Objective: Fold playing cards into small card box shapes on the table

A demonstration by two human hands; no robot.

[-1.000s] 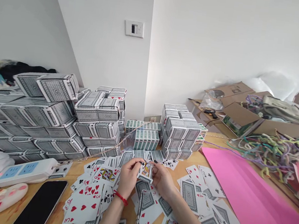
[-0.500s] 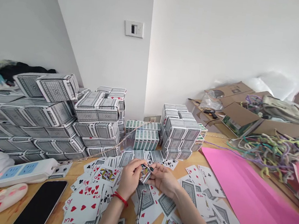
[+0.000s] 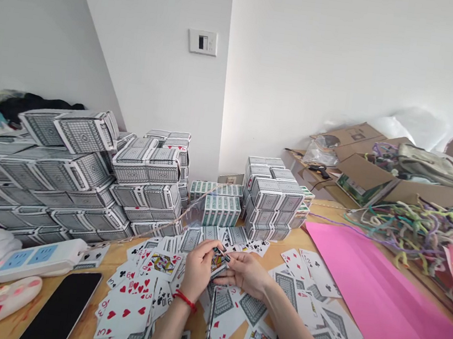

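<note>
My left hand (image 3: 199,266), with a red cord on its wrist, is closed on a bent playing card (image 3: 217,267) with a coloured picture face. From the other side my right hand (image 3: 248,274) pinches the same card, thumb and fingertips nearly meeting the left ones. Fingers cover much of the card, so its exact fold is hard to make out. Beneath and around both hands lie scattered playing cards (image 3: 252,309), some face up, others back up. A loose pile of face-up cards (image 3: 128,309) is left of my left forearm.
Stacks of blocks covered in card backs (image 3: 54,174) rise at the left, with another stack (image 3: 275,198) behind my hands. Green card boxes (image 3: 221,211) stand between. A phone (image 3: 61,309) and power strip (image 3: 37,261) lie left; pink paper (image 3: 380,295) and tangled cords (image 3: 422,234) lie right.
My right fingers have shifted slightly left and closed in on the card, and its visible part has tilted a little. The other things on the table stay where they were.
</note>
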